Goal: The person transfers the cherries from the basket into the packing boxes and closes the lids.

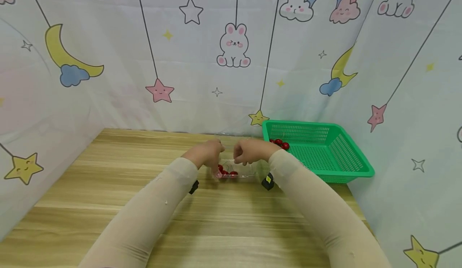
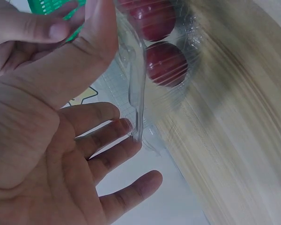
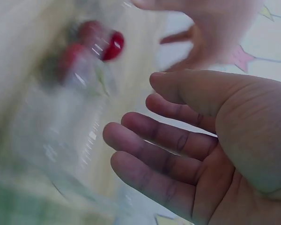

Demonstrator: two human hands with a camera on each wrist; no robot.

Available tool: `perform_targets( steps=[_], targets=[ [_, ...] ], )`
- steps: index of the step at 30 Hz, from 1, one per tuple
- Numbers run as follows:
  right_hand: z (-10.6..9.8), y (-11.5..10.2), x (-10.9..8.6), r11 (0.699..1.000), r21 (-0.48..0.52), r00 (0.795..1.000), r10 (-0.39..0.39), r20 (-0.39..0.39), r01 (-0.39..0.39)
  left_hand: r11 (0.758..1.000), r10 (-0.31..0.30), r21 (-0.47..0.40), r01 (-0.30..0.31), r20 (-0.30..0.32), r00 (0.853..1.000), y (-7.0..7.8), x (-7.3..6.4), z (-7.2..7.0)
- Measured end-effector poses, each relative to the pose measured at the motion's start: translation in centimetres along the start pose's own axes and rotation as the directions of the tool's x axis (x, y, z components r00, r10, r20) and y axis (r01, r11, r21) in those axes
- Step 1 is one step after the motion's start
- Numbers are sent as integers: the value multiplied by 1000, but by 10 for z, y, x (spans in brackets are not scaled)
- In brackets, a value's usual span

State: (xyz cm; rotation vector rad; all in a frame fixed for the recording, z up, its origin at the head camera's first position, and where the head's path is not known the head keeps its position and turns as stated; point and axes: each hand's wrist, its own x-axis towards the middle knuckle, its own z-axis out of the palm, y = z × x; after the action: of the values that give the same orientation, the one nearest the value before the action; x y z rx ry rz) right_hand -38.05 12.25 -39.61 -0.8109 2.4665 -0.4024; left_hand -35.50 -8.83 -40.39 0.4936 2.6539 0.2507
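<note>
A clear plastic box stands on the table with several red cherries at its left end. My left hand is at that end; in the left wrist view its thumb lies along the box wall and its spread fingers reach the rim. My right hand hovers over the right part of the box. In the right wrist view its loosely bent fingers hold nothing, and a thin green stem shows beside the blurred cherries.
A green plastic basket stands at the back right, with several cherries in its left corner. The wood-grain table meets a printed cloth backdrop behind the box and basket.
</note>
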Motion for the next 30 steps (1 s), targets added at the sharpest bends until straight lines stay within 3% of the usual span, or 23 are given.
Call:
perform_targets(
  steps=[8, 15, 20, 25, 30],
  targets=[
    [-45, 23, -27, 996, 33, 987, 81, -136, -77, 1000, 6, 2, -6, -25, 1000, 1, -2, 2],
    [-73, 55, -46, 984, 134, 950, 154, -271, -121, 1000, 3, 8, -2, -37, 999, 0, -2, 3],
    [-79, 87, -47, 974, 179, 923, 194, -333, -140, 1000, -2, 5, 2, -33, 999, -1, -2, 4],
    [-77, 118, -48, 963, 198, 911, 244, -333, -185, 1000, -3, -6, 2, -44, 999, 0, -2, 5],
    [-71, 143, -48, 948, 176, 914, 304, -268, -264, 1000, -9, -22, 8, -42, 999, 2, -2, 5]
  ],
)
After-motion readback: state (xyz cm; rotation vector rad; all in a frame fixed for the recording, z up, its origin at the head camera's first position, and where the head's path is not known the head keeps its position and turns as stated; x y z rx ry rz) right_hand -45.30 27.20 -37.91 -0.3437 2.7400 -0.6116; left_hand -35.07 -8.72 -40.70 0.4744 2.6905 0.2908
